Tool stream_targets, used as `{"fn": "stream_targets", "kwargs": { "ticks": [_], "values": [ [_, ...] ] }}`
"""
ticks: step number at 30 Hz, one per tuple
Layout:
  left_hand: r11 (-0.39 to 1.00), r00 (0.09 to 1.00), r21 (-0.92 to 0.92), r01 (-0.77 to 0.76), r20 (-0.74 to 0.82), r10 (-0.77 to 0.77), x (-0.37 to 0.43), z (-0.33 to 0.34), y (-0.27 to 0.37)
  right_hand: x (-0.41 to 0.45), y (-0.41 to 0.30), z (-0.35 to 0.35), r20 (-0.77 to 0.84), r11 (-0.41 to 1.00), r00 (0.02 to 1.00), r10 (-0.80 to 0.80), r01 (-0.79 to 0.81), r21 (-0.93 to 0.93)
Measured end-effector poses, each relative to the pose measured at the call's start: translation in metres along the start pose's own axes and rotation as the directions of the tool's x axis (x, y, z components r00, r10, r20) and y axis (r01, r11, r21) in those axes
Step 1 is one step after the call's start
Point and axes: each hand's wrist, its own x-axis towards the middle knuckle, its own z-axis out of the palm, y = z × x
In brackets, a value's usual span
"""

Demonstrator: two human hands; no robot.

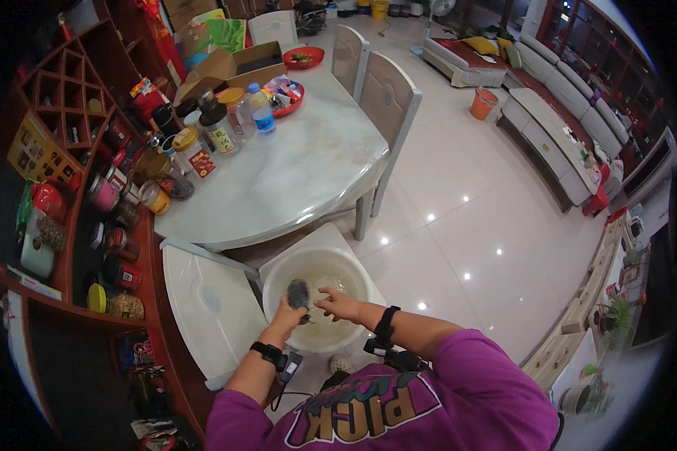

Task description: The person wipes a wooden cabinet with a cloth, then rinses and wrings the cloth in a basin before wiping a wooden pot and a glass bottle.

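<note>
A round white basin [271,324] holds cloudy water and stands on the seat of a chair [330,234]. My left hand [288,317] grips a dark grey oval thing [298,293] over the basin's left part; it looks like a brush or a small animal such as a turtle, but I cannot tell which. Small dark parts show below it by my thumb. My right hand [338,305] is over the basin's right part, just right of the dark thing and apart from it, with its fingers spread and nothing in them.
A marble-topped table [316,163] stands beyond the basin, with jars, a plastic bottle [262,110], red trays and an open cardboard box [254,62]. Left of the basin is a white chair back [209,304]. Wooden shelves [152,282] with jars line the left. An orange bucket [483,104] stands on the tiled floor.
</note>
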Motion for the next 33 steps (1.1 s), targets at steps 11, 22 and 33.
{"fn": "stream_targets", "kwargs": {
  "ticks": [11,22,33],
  "values": [
    [0.967,0.969,0.083,-0.241,0.075,0.235,-0.002,0.122,0.022,-0.062,0.016,-0.119,-0.003,0.987,0.998,-0.065,0.064,0.150],
    [0.902,0.913,0.217,-0.374,0.260,0.316,0.067,0.341,0.098,-0.178,0.004,-0.353,-0.523,0.948,0.829,-0.198,0.297,0.112],
    [0.945,0.854,0.135,-0.299,0.479,0.202,0.168,0.437,0.199,-0.189,-0.030,-0.465,-0.461,0.864,0.732,-0.501,0.400,-0.305]
  ]
}}
